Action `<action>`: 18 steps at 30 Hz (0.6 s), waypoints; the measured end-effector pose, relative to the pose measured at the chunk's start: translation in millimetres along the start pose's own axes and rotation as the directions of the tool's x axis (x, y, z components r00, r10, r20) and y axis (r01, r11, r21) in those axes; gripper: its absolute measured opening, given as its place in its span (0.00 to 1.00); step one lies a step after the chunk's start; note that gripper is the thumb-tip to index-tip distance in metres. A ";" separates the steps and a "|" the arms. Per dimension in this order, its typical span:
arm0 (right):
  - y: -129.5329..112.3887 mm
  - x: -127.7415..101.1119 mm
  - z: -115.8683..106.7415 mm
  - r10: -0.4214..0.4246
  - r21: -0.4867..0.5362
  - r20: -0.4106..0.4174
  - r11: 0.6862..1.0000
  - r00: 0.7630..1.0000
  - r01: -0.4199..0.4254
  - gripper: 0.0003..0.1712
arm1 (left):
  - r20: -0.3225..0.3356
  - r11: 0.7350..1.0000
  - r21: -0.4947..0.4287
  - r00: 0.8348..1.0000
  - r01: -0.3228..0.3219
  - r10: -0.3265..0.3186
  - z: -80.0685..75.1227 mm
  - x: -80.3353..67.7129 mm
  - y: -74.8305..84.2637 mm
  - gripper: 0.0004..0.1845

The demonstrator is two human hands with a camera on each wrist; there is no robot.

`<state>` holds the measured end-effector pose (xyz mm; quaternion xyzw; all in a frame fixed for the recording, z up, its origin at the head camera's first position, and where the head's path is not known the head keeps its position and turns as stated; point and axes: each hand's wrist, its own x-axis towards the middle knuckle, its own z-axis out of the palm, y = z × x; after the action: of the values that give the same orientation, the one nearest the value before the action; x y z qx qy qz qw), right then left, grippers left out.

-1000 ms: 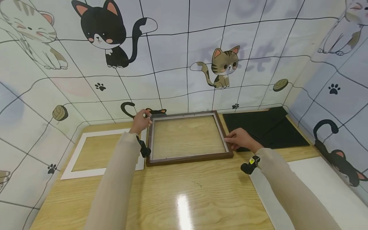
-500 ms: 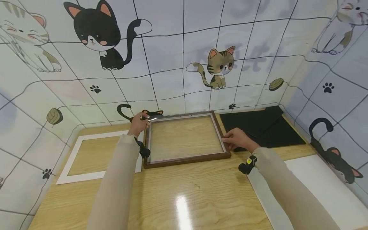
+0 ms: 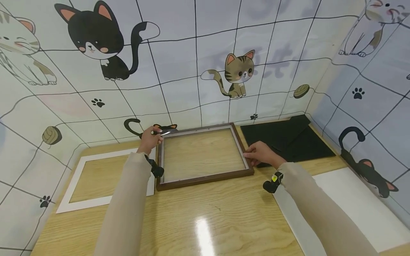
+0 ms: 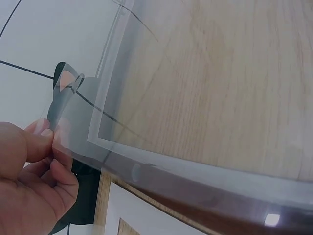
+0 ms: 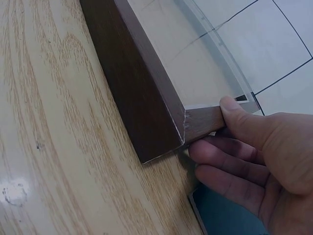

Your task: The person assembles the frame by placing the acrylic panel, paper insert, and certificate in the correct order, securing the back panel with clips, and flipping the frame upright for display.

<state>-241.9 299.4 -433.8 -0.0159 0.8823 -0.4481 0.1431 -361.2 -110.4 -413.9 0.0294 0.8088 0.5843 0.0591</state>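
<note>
Clear plastic sheet (image 4: 78, 128): pinched by my left hand (image 3: 150, 140), extending rightward. Brown rectangular wooden frame (image 3: 205, 180): long axis left-right, gripped by my right hand (image 3: 263, 154).

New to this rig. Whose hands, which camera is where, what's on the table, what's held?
No robot here: a person works bare-handed. The wide picture comes from a camera on the head, looking forward and down; the close-ups come from the left wrist camera and the right wrist camera. On the wooden table lie a brown frame, a white border to its left, and a black panel and white sheet to its right. The left hand pinches a corner of a clear sheet over the frame; the right hand grips the frame's right side.
</note>
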 end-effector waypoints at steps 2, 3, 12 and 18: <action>-0.7 -0.4 -0.8 -0.001 -0.001 -0.001 1.000 1.000 0.001 0.19 | -0.008 1.000 -0.013 1.000 -0.008 0.008 0.9 -1.3 0.5 0.11; -0.6 -0.4 -1.1 -0.004 -0.003 -0.001 1.000 1.000 0.004 0.19 | -0.011 1.000 -0.018 1.000 -0.012 0.011 1.4 -1.7 0.4 0.11; -1.9 -1.6 0.5 -0.005 -0.008 -0.005 1.000 1.000 0.005 0.18 | 0.003 0.998 0.062 1.000 -0.017 0.017 -3.4 -2.0 -0.3 0.14; -2.1 -1.5 0.1 -0.003 0.001 -0.006 1.000 1.000 0.003 0.17 | -0.046 0.998 0.057 0.999 -0.017 0.020 -1.1 -1.9 -0.8 0.13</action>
<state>-240.7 298.3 -431.8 -0.0156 0.8825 -0.4489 0.1396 -359.5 -111.9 -414.2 0.0248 0.8259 0.5622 0.0341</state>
